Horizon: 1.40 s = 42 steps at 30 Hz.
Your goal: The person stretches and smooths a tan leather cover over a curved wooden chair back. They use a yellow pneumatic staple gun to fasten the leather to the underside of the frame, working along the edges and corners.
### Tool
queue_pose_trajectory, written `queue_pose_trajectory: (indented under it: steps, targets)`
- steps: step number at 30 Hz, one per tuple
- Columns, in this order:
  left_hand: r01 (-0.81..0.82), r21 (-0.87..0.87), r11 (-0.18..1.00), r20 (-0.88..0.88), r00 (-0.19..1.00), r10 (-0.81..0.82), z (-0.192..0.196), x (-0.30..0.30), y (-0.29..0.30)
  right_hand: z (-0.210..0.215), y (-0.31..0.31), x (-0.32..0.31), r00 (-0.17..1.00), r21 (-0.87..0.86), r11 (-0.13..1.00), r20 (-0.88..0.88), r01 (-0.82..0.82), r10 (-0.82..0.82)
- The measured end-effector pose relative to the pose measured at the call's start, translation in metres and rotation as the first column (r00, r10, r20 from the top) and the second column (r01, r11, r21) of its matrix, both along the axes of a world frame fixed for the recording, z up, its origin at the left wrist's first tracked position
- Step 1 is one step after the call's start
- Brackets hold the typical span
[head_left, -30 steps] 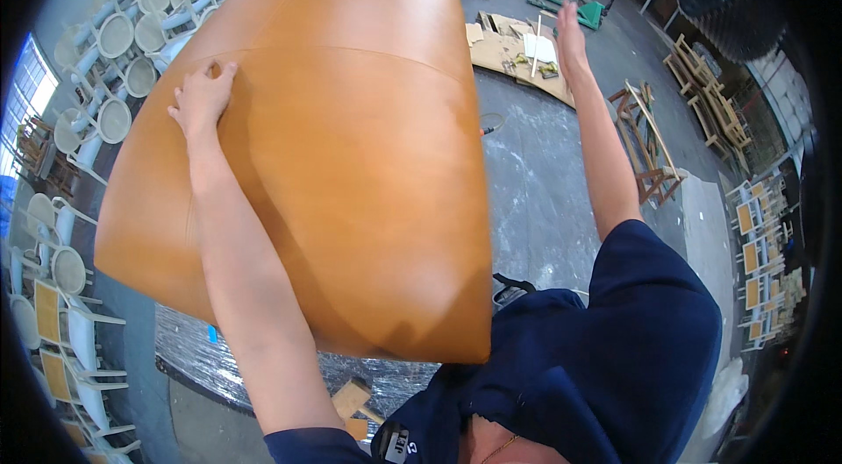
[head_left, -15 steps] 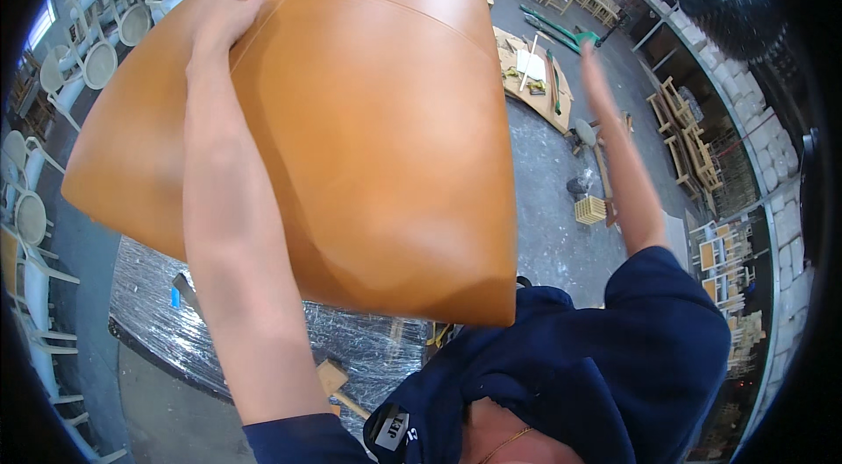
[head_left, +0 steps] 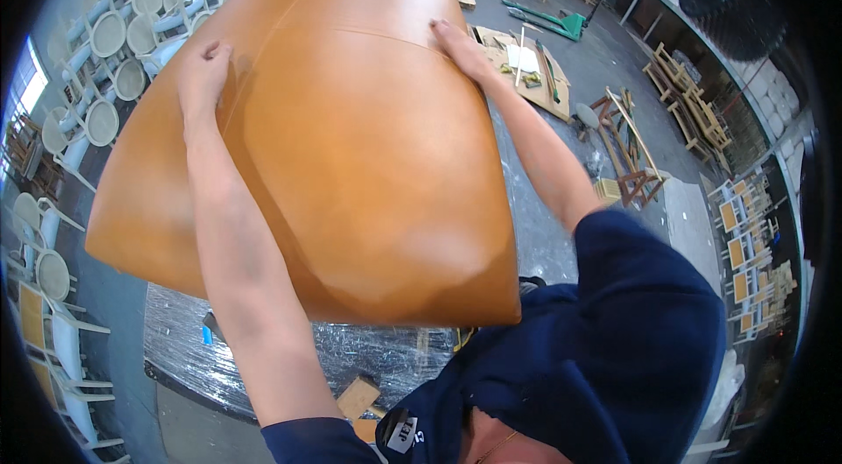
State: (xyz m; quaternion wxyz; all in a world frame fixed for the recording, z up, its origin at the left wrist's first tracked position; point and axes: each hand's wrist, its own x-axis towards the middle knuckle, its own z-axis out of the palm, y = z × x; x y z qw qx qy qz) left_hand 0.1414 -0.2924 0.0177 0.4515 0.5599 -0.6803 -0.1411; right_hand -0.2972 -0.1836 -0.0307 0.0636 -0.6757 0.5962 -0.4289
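Observation:
A large, rounded upholstered piece (head_left: 368, 157) in tan leather, with stitched seams, fills the middle of the head view. My left hand (head_left: 204, 78) is at its far left edge, the thumb on the leather and the fingers bent and partly hidden. At the far right edge my right hand (head_left: 460, 50) takes hold, its thumb lying on top and its other fingers out of sight. Under the near side is a work surface wrapped in clear plastic film (head_left: 289, 359). A wooden mallet head (head_left: 358, 396) rests on that film beside my left forearm.
Stacked pale chairs (head_left: 105, 34) line the left side. To the right are a board with tools (head_left: 548, 96), a wooden sawhorse (head_left: 627, 144) and a green pallet jack (head_left: 570, 25). Wooden frames (head_left: 688, 104) and more chairs (head_left: 745, 245) stand farther right.
My right hand has come in from the right, where it was raised off the leather, to the piece's right edge. The piece now sits slightly lower in view. My left hand stays on it.

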Motion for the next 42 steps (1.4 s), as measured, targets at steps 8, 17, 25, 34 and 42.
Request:
queue_pose_trajectory:
  steps: [8, 17, 25, 34, 42]
  targets:
    - [0.006, -0.005, 1.0, -0.082, 0.997, -0.006, 0.007, -0.019, 0.014, -0.186, 0.19, -0.09, 0.846, 0.356, 0.778, -0.076, 0.517, -0.528]
    - [-0.081, -0.023, 0.996, -0.048, 0.996, 0.08, 0.007, 0.008, 0.025, -0.352, 0.289, 0.091, 0.804, 0.887, 0.388, -0.033, -0.25, 0.594]
    - [-0.082, -0.05, 0.995, -0.052, 0.995, 0.079, 0.004, 0.01, 0.023, -0.361, 0.298, 0.105, 0.778, 0.881, 0.349, 0.034, -0.319, 0.627]
    - [-0.071, -0.046, 0.996, -0.073, 0.995, 0.068, 0.002, 0.01, 0.022, -0.363, 0.298, 0.104, 0.759, 0.876, 0.331, 0.058, -0.35, 0.649]
    - [-0.06, -0.067, 0.996, -0.081, 0.995, 0.054, -0.003, 0.019, 0.014, -0.364, 0.296, 0.109, 0.75, 0.864, 0.341, 0.062, -0.37, 0.658]
